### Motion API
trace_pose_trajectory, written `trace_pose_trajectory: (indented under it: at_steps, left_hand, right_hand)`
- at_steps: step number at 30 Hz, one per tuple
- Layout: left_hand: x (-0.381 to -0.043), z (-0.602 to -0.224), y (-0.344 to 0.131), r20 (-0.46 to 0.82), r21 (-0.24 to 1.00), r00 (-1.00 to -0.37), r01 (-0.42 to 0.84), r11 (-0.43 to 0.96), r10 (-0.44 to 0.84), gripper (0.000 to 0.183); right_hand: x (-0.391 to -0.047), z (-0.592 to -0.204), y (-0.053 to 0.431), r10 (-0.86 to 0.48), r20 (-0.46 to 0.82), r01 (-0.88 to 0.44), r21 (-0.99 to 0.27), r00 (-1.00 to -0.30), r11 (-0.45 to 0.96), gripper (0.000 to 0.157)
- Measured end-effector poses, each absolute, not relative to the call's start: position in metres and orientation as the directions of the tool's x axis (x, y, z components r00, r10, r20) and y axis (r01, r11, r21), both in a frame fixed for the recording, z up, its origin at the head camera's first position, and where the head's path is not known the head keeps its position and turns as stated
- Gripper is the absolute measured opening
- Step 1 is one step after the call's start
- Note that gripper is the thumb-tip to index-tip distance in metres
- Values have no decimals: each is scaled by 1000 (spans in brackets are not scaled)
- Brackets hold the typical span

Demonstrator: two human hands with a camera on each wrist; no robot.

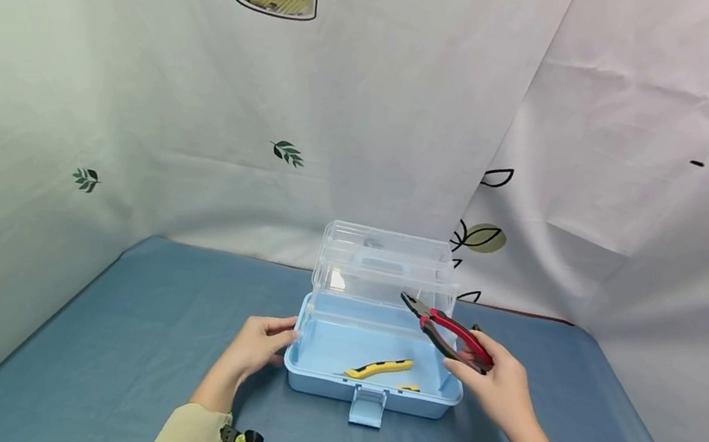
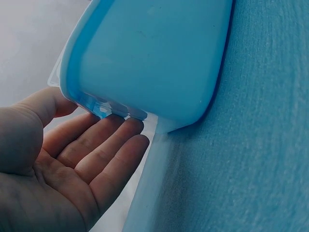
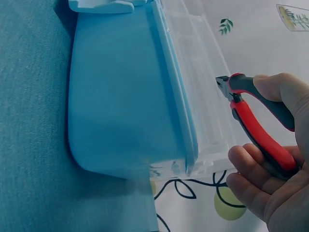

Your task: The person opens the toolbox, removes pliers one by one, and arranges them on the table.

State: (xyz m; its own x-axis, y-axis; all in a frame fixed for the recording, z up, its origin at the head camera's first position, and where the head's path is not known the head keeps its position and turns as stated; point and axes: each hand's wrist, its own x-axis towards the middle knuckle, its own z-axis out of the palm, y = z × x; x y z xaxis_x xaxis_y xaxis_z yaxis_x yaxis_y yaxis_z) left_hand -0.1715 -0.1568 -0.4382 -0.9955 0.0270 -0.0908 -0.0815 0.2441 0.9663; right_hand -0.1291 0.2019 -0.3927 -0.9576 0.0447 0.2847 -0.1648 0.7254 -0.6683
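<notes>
A light blue toolbox (image 1: 330, 387) stands on the table with its clear lid (image 1: 382, 265) raised at the back. My left hand (image 1: 260, 342) holds its left end; in the left wrist view the thumb is at the rim and the fingertips touch the outer wall. Over the box's right side, my right hand (image 1: 499, 386) grips red-and-black pliers (image 1: 456, 328) by the handles. Their metal nose points up and left, and the handles are spread apart. Inside the box lies a yellow-and-black tool handle (image 1: 379, 368), with a smaller yellow piece (image 1: 410, 387) partly hidden by the front wall.
A blue cloth covers the table (image 1: 117, 338). Pale fabric walls (image 1: 402, 104) with plant prints close in the back and sides. The toolbox's front latch (image 1: 367, 407) hangs down toward me.
</notes>
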Motion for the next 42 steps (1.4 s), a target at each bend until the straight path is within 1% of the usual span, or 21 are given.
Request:
trace_pose_trajectory:
  at_steps: [6,15,26,33,42]
  left_hand:
    - [-171,-437,-157,-90,964,-995,-79,254,31,38]
    - [-173,-437,-155,-92,963,-995,-82,256,28,37]
    - [-171,-436,-156,-83,963,-996,-72,261,31,38]
    - [-171,-437,-156,-94,960,-995,-84,267,23,37]
    - [-171,-438,-156,-90,962,-996,-80,262,25,36]
  right_hand:
    - [-127,-393,206,77,296,-153,-678,-952,719,69]
    - [-124,-395,215,99,335,-159,-661,-937,734,62]
    - [-117,-398,223,123,308,-134,-693,-943,708,59]
    - [-112,-397,228,163,260,-72,-707,-952,704,66]
    - [-107,-399,235,205,275,-40,-681,-939,731,72]
